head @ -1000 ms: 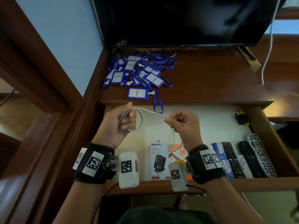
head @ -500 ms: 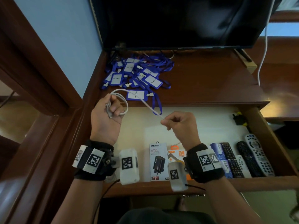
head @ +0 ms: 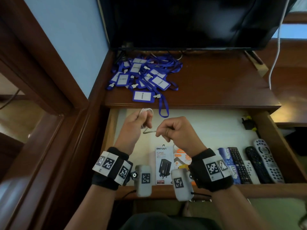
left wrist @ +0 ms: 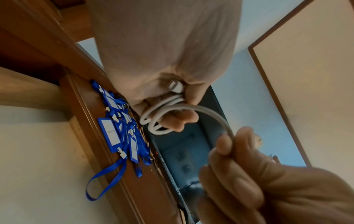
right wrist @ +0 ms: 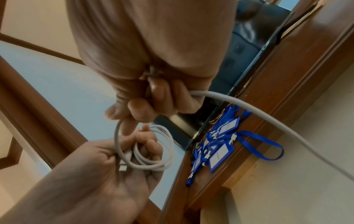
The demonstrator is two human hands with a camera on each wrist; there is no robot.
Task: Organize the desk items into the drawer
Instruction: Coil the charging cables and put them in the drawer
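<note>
A white charging cable (head: pixel 147 112) (left wrist: pixel 162 106) (right wrist: pixel 145 157) is wound into small loops in my left hand (head: pixel 137 123) (right wrist: pixel 122 159), which grips the coil with one plug end against the palm. My right hand (head: pixel 172 130) (left wrist: pixel 249 174) pinches the loose run of the same cable (right wrist: pixel 249 109) a short way to the right. Both hands hover over the open wooden drawer (head: pixel 282 146), above its white bottom. A pile of blue lanyard badge holders (head: pixel 142 75) lies on the desk top behind the drawer.
In the drawer's front lie a charger box (head: pixel 163 165), an orange pack (head: pixel 181 156), a blue packet (head: pixel 227 160) and several remote controls (head: pixel 265 160); a black plug (head: pixel 247 123) sits at its back right. A dark TV screen (head: pixel 191 20) stands at the desk's rear.
My left hand came back down from the desk edge over the drawer. My right hand moved closer to it, so the stretch of cable between them is shorter and the coil holds more loops.
</note>
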